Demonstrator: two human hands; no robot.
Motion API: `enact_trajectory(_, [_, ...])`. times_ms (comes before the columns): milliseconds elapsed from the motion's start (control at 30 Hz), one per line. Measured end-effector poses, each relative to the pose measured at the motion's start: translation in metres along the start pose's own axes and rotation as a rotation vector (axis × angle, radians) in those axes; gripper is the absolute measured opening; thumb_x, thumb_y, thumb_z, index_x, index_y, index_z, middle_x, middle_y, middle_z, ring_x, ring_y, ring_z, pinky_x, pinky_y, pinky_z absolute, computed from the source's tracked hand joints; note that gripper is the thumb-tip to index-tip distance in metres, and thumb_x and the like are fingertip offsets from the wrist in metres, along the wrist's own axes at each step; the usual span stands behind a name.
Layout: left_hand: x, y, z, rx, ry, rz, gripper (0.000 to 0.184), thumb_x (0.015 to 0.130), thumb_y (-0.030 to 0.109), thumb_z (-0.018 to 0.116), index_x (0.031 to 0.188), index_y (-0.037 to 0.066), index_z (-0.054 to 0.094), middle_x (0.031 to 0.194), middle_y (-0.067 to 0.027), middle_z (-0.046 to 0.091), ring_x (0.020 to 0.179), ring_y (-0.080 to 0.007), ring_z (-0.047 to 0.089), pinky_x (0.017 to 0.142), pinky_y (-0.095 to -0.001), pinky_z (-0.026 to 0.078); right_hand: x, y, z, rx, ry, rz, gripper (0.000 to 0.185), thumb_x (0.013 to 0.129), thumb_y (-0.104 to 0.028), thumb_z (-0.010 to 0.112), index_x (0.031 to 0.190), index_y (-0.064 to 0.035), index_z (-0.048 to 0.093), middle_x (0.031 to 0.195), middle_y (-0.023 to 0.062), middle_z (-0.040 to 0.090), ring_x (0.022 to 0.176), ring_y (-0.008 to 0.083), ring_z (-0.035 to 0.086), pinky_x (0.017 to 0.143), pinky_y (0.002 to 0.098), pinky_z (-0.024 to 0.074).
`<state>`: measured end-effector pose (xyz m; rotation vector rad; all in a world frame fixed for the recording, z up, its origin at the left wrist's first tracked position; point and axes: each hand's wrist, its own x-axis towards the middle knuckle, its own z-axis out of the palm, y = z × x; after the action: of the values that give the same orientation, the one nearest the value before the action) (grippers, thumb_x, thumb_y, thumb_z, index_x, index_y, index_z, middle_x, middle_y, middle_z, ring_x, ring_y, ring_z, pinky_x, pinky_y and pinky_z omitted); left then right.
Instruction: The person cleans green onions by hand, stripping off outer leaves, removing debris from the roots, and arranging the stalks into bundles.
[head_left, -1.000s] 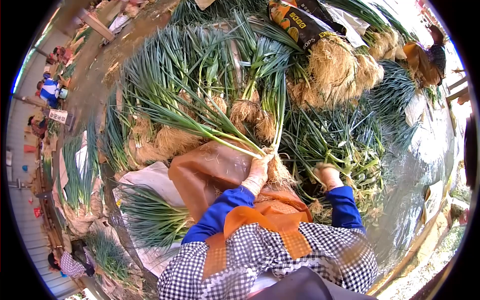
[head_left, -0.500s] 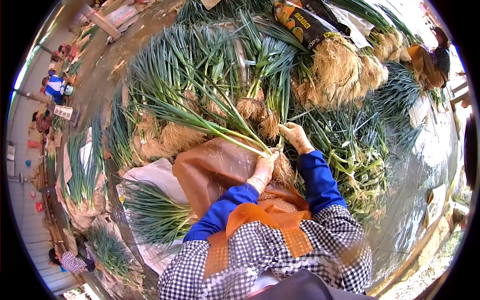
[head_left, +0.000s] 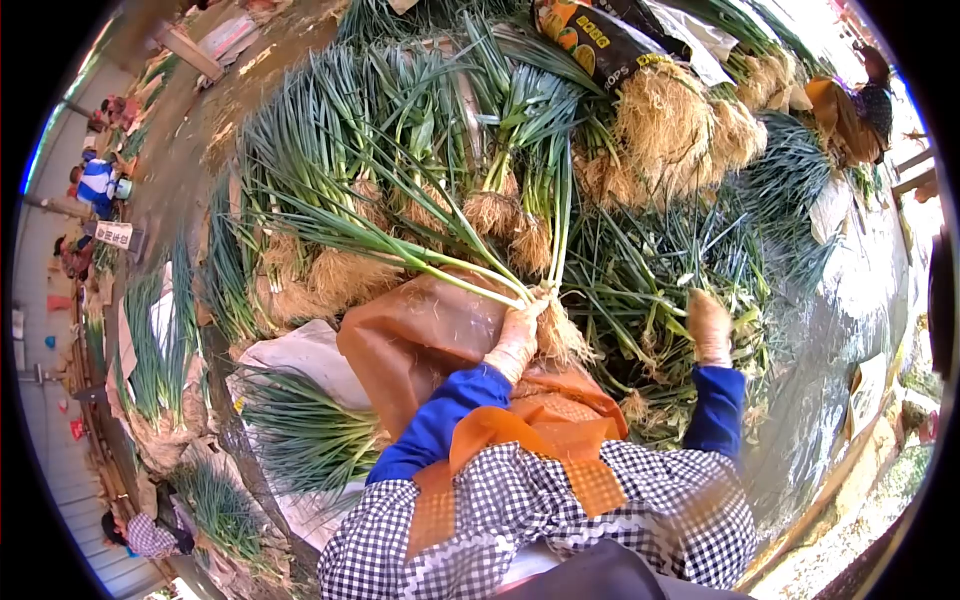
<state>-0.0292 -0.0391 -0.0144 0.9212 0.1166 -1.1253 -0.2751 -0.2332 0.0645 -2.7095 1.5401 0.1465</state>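
My left hand (head_left: 515, 338) is closed around several green onions (head_left: 455, 262) near their root end, above my lap. Their long leaves spread up and left, and their pale roots (head_left: 562, 335) hang just right of the hand. My right hand (head_left: 709, 320) is off to the right, over a loose pile of leaves and stalks (head_left: 655, 280). Its fingers are smeared by motion, so whether it holds anything cannot be made out. A brown plastic apron (head_left: 425, 325) covers my lap beneath the held onions.
Bundled green onions (head_left: 400, 120) lie in front, roots towards me. A black printed bag (head_left: 585, 40) covers part of a bundle with thick roots (head_left: 665, 115). Another bunch (head_left: 305, 430) rests on a pale sheet (head_left: 310, 350) at left. Other people (head_left: 150, 535) sit along the left edge and one person (head_left: 870, 110) at upper right.
My right hand has moved away from the held onions, rightwards and down over the loose pile. My left hand keeps its hold in nearly the same place.
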Motion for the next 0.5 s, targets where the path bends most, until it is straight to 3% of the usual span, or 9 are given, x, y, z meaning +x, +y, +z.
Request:
enact_trajectory(67, [-0.001, -0.006, -0.006, 0.039, -0.052, 0.015, 0.025, 0.082, -0.006, 0.052, 0.105, -0.001, 0.059, 0.095, -0.0068, 0.063, 0.083, -0.0168, 0.059, 0.074, -0.0262, 0.05, 0.003, -0.071, -0.005, 0.611, 0.088, -0.181, 0.03, 0.084, -0.026, 0.063, 0.109, -0.0106, 0.06, 0.086, 0.0063, 0.065, 0.073, 0.0193, 0.061, 0.067, 0.0337, 0.0504])
enact_trajectory(100, [-0.002, -0.006, -0.004, 0.075, -0.082, 0.045, 0.028, 0.079, -0.008, 0.052, 0.106, -0.002, 0.058, 0.097, -0.0077, 0.062, 0.088, -0.0174, 0.059, 0.077, -0.0257, 0.049, 0.003, -0.107, -0.017, 0.792, -0.009, -0.332, 0.043, 0.082, -0.027, 0.065, 0.12, -0.012, 0.055, 0.083, 0.0048, 0.063, 0.075, 0.018, 0.061, 0.068, 0.032, 0.0499])
enact_trajectory(133, [0.001, -0.008, -0.006, 0.158, -0.1, 0.131, 0.033, 0.077, -0.009, 0.053, 0.108, -0.001, 0.056, 0.1, -0.0083, 0.06, 0.093, -0.0172, 0.056, 0.081, -0.0258, 0.047, 0.006, -0.135, -0.018, 1.039, -0.308, -0.328, 0.049, 0.08, -0.028, 0.067, 0.125, -0.0135, 0.052, 0.078, 0.0051, 0.06, 0.075, 0.0177, 0.06, 0.069, 0.031, 0.0493])
enact_trajectory(200, [-0.004, -0.008, -0.007, 0.224, -0.06, 0.134, 0.036, 0.075, -0.01, 0.053, 0.11, 0.0, 0.054, 0.102, -0.0081, 0.058, 0.097, -0.0169, 0.054, 0.083, -0.0264, 0.046, 0.022, -0.172, 0.007, 0.757, -0.107, -0.627, 0.039, 0.078, -0.022, 0.068, 0.114, -0.0082, 0.059, 0.076, 0.0068, 0.059, 0.074, 0.0164, 0.059, 0.069, 0.0283, 0.0482])
enact_trajectory(267, [-0.009, -0.006, -0.008, 0.302, 0.007, 0.143, 0.037, 0.075, -0.01, 0.053, 0.11, 0.001, 0.052, 0.102, -0.0076, 0.058, 0.097, -0.0164, 0.053, 0.083, -0.0276, 0.046, 0.03, -0.182, 0.03, 1.123, -0.276, -0.482, 0.022, 0.082, -0.017, 0.065, 0.097, -0.0019, 0.065, 0.079, 0.008, 0.061, 0.072, 0.0184, 0.06, 0.066, 0.0268, 0.0482])
enact_trajectory(300, [-0.005, -0.008, -0.013, 0.251, 0.007, 0.139, 0.036, 0.076, -0.01, 0.052, 0.11, 0.001, 0.051, 0.101, -0.0077, 0.058, 0.097, -0.0164, 0.054, 0.083, -0.0273, 0.046, 0.029, -0.186, 0.036, 1.049, -0.162, -0.395, 0.016, 0.082, -0.017, 0.065, 0.085, -0.0011, 0.067, 0.079, 0.0089, 0.063, 0.071, 0.019, 0.06, 0.066, 0.0272, 0.0486])
enact_trajectory(333, [-0.004, -0.003, -0.007, 0.196, 0.004, 0.134, 0.035, 0.076, -0.01, 0.052, 0.11, 0.001, 0.051, 0.1, -0.0078, 0.058, 0.097, -0.0163, 0.054, 0.083, -0.0269, 0.046, 0.02, -0.186, 0.026, 1.166, -0.156, -0.379, 0.017, 0.083, -0.017, 0.063, 0.088, 0.0, 0.066, 0.073, 0.0073, 0.061, 0.064, 0.0153, 0.058, 0.061, 0.0262, 0.0476])
enact_trajectory(400, [-0.004, -0.004, -0.005, 0.161, 0.003, 0.134, 0.031, 0.078, -0.01, 0.051, 0.107, 0.001, 0.052, 0.096, -0.0087, 0.059, 0.09, -0.0176, 0.057, 0.079, -0.0273, 0.049, -0.003, -0.18, 0.004, 1.565, -0.522, -0.075, 0.018, 0.085, -0.016, 0.062, 0.086, 0.0013, 0.065, 0.068, 0.0045, 0.059, 0.059, 0.0105, 0.054, 0.055, 0.0244, 0.0447])
enact_trajectory(500, [-0.003, -0.002, -0.004, -0.087, 0.007, 0.034, 0.022, 0.083, -0.007, 0.049, 0.102, -0.001, 0.056, 0.086, -0.0091, 0.061, 0.075, -0.02, 0.06, 0.069, -0.029, 0.052, -0.023, -0.126, 0.006, 1.476, -0.906, -0.276, 0.02, 0.084, -0.022, 0.064, 0.081, -0.0018, 0.065, 0.067, 0.0002, 0.061, 0.059, 0.0082, 0.054, 0.054, 0.0222, 0.0442])
